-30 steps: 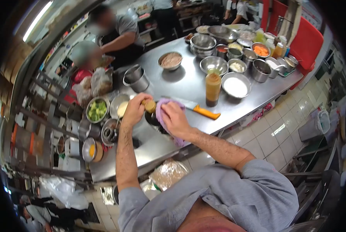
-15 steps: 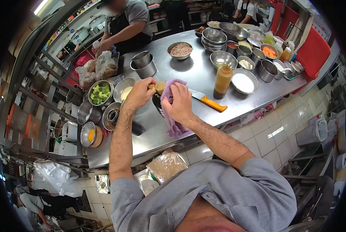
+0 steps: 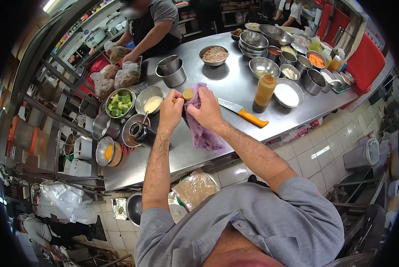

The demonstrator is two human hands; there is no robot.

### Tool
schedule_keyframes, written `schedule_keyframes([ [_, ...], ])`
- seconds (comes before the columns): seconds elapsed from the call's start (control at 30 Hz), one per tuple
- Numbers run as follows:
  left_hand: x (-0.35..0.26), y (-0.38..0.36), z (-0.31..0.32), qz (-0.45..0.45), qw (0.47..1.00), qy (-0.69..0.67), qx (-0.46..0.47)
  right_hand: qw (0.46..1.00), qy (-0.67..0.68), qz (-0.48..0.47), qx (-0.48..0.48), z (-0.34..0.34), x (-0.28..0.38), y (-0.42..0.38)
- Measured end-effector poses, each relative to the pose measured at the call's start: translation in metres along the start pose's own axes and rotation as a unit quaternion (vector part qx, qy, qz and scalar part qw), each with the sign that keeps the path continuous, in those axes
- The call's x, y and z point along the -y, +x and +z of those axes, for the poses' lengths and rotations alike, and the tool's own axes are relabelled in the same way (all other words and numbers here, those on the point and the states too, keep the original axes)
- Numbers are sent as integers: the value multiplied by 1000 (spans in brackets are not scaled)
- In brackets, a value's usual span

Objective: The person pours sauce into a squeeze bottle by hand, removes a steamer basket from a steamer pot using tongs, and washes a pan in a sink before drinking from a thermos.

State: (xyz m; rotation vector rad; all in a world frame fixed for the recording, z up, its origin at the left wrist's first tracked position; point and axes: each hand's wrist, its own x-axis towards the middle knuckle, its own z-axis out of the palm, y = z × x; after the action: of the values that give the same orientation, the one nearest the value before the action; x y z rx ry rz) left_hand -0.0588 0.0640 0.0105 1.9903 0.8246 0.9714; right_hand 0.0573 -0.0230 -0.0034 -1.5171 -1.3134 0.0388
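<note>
My right hand (image 3: 207,109) grips a crumpled purple cloth (image 3: 205,137) that hangs down over the near side of the steel table. Between my hands shows the round tan top (image 3: 188,94) of an upright object; the cloth and fingers hide most of its dark body. My left hand (image 3: 171,111) is closed beside that top, with a small yellowish bit at its fingertips that I cannot make out. Just right of the cloth lies a knife (image 3: 250,117) with an orange handle. A squeeze bottle (image 3: 264,93) of brown sauce stands beyond it.
On the left are a bowl of broccoli (image 3: 120,104), a bowl of cream-coloured liquid (image 3: 151,101) and a dark open-mouthed bottle (image 3: 141,133). A bowl of raw meat (image 3: 214,55) sits farther back. Several steel bowls crowd the right. Across the table, a co-worker (image 3: 152,29) handles plastic bags.
My left hand has closed in lower beside the tan top, nearer my right hand. The co-worker's hands have moved onto the bags. The whole view has shifted slightly.
</note>
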Motion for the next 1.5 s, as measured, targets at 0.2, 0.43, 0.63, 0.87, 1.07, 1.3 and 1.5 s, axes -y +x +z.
schedule_keyframes([
  [0.2,-13,-4,-7,-50,999,-2,8,999,-17,-23,-16,4,-3,-1],
  [0.43,-19,-10,-8,-78,997,-22,-16,999,-23,-33,-11,6,-3,-4],
  [0.63,-42,-19,-20,-202,962,-182,31,999,-24,-37,27,4,3,-4],
  [0.87,-41,-24,-20,-236,925,-296,15,998,-6,-46,41,7,3,-2],
  [1.07,-43,-33,-8,-232,902,-363,-35,995,3,-13,102,-4,9,3],
  [1.3,-32,-21,16,-133,940,-302,-88,982,162,-91,7,-2,-32,3],
  [1.5,-26,-28,17,-145,942,-279,-115,913,376,122,-97,-13,-66,-9],
])
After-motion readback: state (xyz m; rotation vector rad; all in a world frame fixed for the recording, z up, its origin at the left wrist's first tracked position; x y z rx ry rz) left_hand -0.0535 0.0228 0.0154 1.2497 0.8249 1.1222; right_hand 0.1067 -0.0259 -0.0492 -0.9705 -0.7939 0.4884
